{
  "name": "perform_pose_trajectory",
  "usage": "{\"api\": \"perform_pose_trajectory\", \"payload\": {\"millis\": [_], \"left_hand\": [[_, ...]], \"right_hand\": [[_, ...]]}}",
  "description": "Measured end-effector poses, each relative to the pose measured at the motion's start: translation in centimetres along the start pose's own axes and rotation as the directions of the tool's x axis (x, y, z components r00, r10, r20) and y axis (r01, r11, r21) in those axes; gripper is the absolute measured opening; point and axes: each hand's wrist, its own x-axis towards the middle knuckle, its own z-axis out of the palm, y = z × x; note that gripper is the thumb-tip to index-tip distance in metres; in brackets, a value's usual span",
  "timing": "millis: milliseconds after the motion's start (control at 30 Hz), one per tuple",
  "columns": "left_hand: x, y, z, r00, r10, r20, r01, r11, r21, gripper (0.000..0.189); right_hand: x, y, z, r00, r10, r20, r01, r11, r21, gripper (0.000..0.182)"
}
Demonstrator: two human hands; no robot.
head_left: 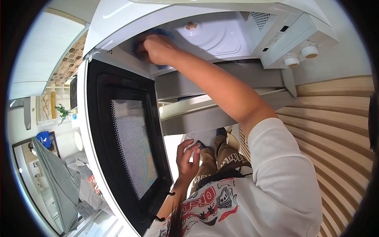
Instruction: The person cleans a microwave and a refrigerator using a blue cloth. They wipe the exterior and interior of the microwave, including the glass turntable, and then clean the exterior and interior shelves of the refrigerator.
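Observation:
A white microwave oven stands open before me. My right hand is inside its cavity at the left, closed on a blue cloth against the inner surface; its fingertips are partly hidden. On the cavity floor, the brown turntable coupling is exposed. Below, my left hand hangs in the air beside the lower part of the open microwave door, fingers apart and slightly curled, holding nothing. The door has a black inner frame and a mesh window.
Two control knobs jut from the microwave's right front. A grey drawer or shelf front lies below it. Slatted wood panelling is at the right. Two dark latch hooks stick out from the door's edge. Farther left are a plant and a grey curtain.

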Motion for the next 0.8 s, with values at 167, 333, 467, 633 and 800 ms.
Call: {"api": "perform_pose_trajectory", "payload": {"millis": [167, 333, 467, 633, 800], "left_hand": [[0.1, -0.4, 0.4, 1.0, 0.026, 0.003, -0.026, 1.0, -0.01, 0.011], [0.0, -0.6, 0.3, 1.0, -0.014, -0.004, 0.014, 0.999, -0.032, 0.011], [0.3, -0.9, 0.3, 0.999, -0.054, 0.003, 0.054, 0.998, -0.045, 0.012], [0.3, -1.3, 0.2, 1.0, -0.014, 0.0, 0.014, 0.998, -0.059, 0.012], [-0.5, -1.6, -0.5, 0.999, -0.035, -0.018, 0.034, 0.996, -0.088, 0.013]], "right_hand": [[-0.2, -0.2, 0.1, 0.993, -0.017, -0.119, 0.031, 0.992, 0.123, 0.023], [1.2, 0.2, -0.5, 0.994, -0.022, -0.105, 0.036, 0.99, 0.137, 0.017], [4.5, -3.5, -0.2, 0.874, 0.332, -0.354, 0.073, 0.632, 0.772, 0.026], [7.5, -0.3, 2.2, 0.865, 0.108, -0.491, 0.046, 0.956, 0.291, 0.032], [8.1, 5.5, -3.8, 0.956, 0.05, -0.288, -0.118, 0.968, -0.224, 0.031]]}}
